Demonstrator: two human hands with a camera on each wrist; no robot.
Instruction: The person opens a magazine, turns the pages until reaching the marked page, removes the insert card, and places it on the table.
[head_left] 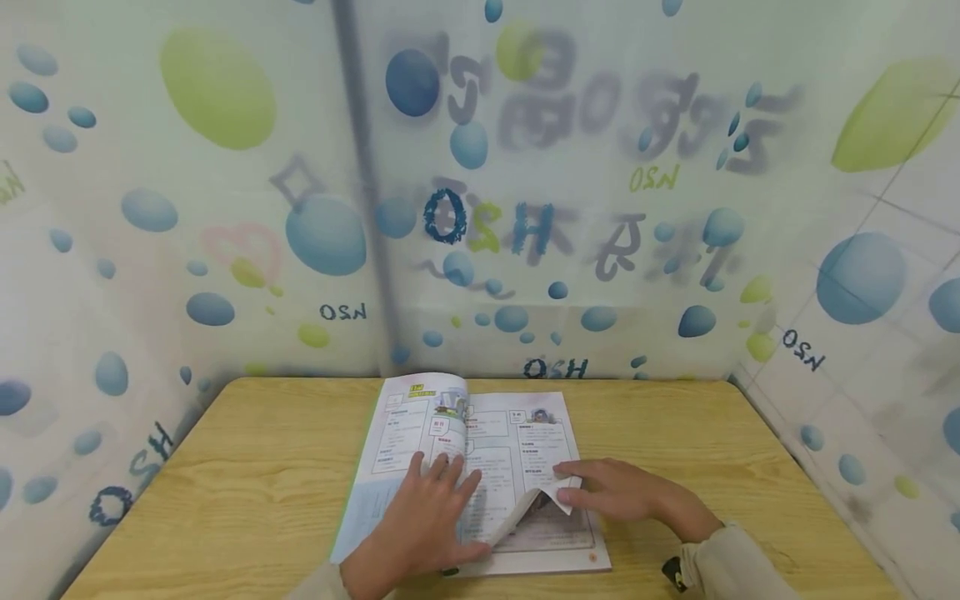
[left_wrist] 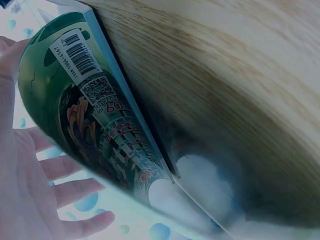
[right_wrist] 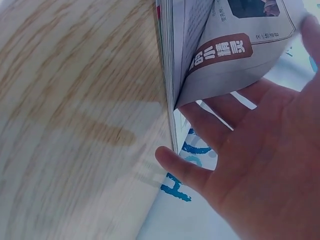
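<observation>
An open magazine (head_left: 405, 500) lies on the table, its printed pages facing up. Spread across its left page near the fold is my left hand (head_left: 423, 517), fingers straight and thumb reaching over the fold. My right hand (head_left: 622, 492) pinches the lower outer corner of a right-hand page (head_left: 536, 467), which curls up and partly bares the sheet beneath. The right wrist view has the page's underside (right_wrist: 235, 65) bending up over the fingers of my right hand (right_wrist: 250, 140). The green cover (left_wrist: 45, 95), with a barcode, shows in the left wrist view beside my left hand (left_wrist: 35, 185).
The magazine lies on a light wooden table (head_left: 247, 467). Beyond the table's far edge hangs a whitish curtain (head_left: 420, 333) printed with blue and green drops and mirrored lettering. A small dark item (head_left: 673, 573) shows by the right sleeve (head_left: 738, 562).
</observation>
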